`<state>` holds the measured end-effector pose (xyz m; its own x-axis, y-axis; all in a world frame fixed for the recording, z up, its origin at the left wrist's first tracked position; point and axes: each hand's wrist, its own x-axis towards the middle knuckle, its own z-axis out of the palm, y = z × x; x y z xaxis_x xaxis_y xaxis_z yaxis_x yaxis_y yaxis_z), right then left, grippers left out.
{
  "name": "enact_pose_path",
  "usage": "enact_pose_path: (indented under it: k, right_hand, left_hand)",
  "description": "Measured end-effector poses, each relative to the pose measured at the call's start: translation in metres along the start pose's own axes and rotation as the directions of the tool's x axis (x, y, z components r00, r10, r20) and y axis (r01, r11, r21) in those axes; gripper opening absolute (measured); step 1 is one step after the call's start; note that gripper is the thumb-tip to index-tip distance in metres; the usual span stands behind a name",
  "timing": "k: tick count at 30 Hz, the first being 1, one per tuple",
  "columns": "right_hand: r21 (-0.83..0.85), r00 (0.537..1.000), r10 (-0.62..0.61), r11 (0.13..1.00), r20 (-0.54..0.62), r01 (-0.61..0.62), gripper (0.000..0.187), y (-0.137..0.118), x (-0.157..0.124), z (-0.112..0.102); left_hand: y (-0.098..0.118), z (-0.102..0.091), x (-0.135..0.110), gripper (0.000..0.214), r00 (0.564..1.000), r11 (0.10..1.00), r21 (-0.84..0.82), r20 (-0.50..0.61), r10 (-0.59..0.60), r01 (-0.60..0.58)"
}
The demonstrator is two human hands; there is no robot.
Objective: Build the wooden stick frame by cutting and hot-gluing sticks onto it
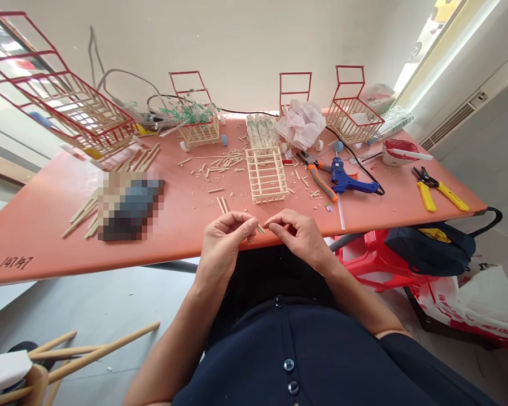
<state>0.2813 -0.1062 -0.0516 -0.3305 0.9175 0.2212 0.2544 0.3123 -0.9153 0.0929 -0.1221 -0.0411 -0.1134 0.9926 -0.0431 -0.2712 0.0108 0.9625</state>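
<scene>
My left hand (pixel 226 239) and my right hand (pixel 296 231) meet at the near edge of the orange table (pixel 186 225). Both are closed in a pinch on a short wooden stick (pixel 259 229) held between their fingertips. Two more loose sticks (pixel 222 204) lie on the table just beyond my left hand. A small cage of pale wooden sticks (pixel 266 173) lies a little farther back, in front of both hands.
A blue glue gun (pixel 347 179), orange-handled pliers (pixel 322 181) and yellow-handled cutters (pixel 438 189) lie at right. Red wire-frame carts (pixel 352 110) and stick baskets (pixel 198 132) line the back. Stick piles (pixel 84 217) lie left. A red stool (pixel 366 262) and dark bag (pixel 432 248) stand right.
</scene>
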Motion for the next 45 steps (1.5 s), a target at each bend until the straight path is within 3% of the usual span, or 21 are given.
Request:
enact_pose_path:
  k: [9, 16, 29, 34, 38, 45]
  right_hand:
    - [0.028, 0.999, 0.022, 0.999, 0.029, -0.023, 0.048, -0.004, 0.000, 0.002]
    - [0.044, 0.999, 0.034, 0.998, 0.025, -0.036, 0.057, -0.003, 0.002, 0.002]
    - [0.046, 0.999, 0.026, 0.999, 0.031, -0.027, 0.054, 0.001, 0.002, 0.003]
    - [0.040, 0.994, -0.054, 0.998, 0.097, 0.050, 0.039, 0.006, 0.004, -0.007]
    - [-0.060, 0.980, -0.179, 0.981, 0.082, 0.184, 0.031, 0.008, 0.004, -0.013]
    - [-0.295, 0.919, -0.386, 0.871, 0.085, 0.393, 0.028, 0.010, 0.001, -0.009]
  left_hand:
    - [-0.006, 0.001, -0.002, 0.034, 0.998, 0.992, 0.107, -0.014, 0.066, -0.064]
    - [-0.015, 0.001, -0.005, 0.036, 0.994, 0.990, 0.099, 0.054, 0.099, -0.104]
    - [-0.017, -0.002, -0.005, 0.040, 0.997, 0.988, 0.138, 0.055, 0.060, -0.067]
    - [-0.003, 0.000, -0.002, 0.041, 0.994, 0.998, 0.003, 0.082, -0.067, 0.067]
    - [0.007, 0.000, 0.003, 0.044, 0.977, 0.982, -0.067, 0.137, -0.165, 0.176]
    - [0.004, -0.002, 0.003, 0.044, 0.963, 0.975, -0.030, 0.168, -0.210, 0.218]
